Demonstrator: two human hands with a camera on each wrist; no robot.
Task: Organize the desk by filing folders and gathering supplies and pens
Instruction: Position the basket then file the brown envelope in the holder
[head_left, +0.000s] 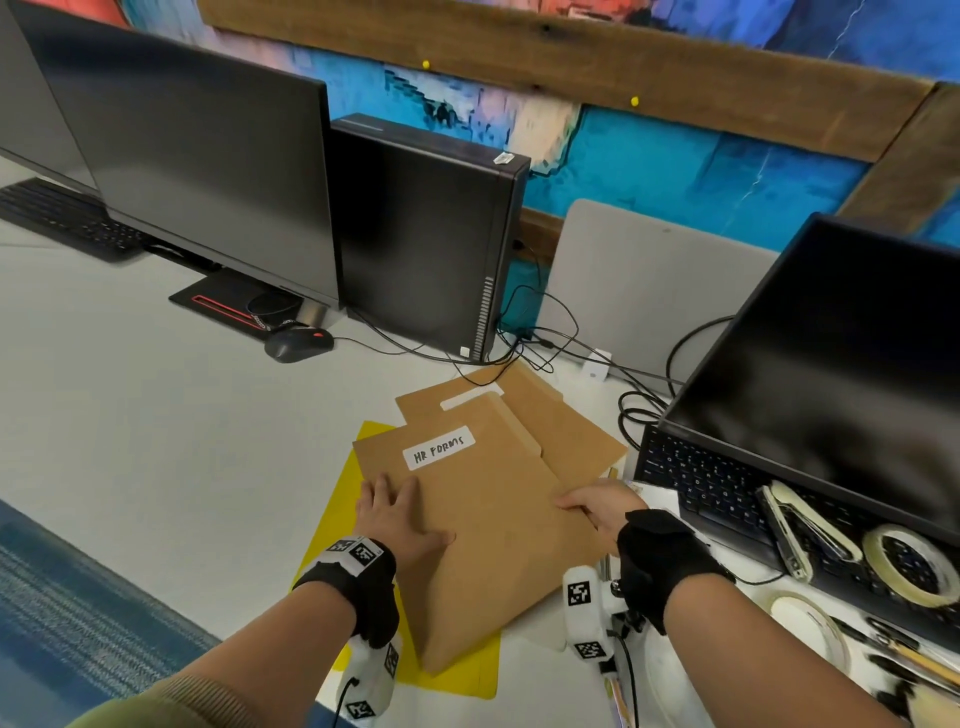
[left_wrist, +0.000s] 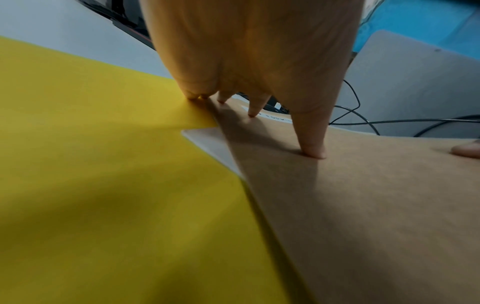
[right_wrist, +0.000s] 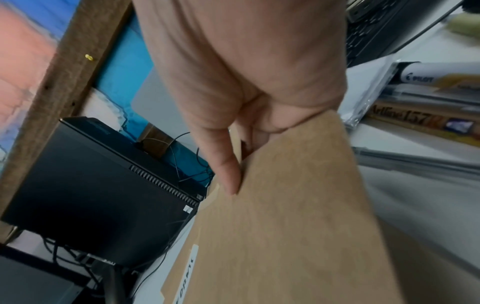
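Observation:
A brown folder labelled "HR FORMS" (head_left: 483, 514) lies on top of a yellow folder (head_left: 332, 519), with more brown folders (head_left: 566, 421) fanned behind it. My left hand (head_left: 395, 514) rests flat on the top folder's left edge, fingers straight and spread (left_wrist: 311, 150). My right hand (head_left: 597, 506) pinches the folder's right edge (right_wrist: 298, 185), thumb on top, fingers under. Pens and marker boxes (right_wrist: 428, 98) lie to the right of that hand.
A black PC tower (head_left: 426, 244) and cables (head_left: 545, 332) stand behind the folders. A monitor (head_left: 197, 166) and mouse (head_left: 298, 344) are at the left. At the right, a keyboard (head_left: 727, 488) carries a stapler (head_left: 800, 530) and tape rolls (head_left: 909, 564).

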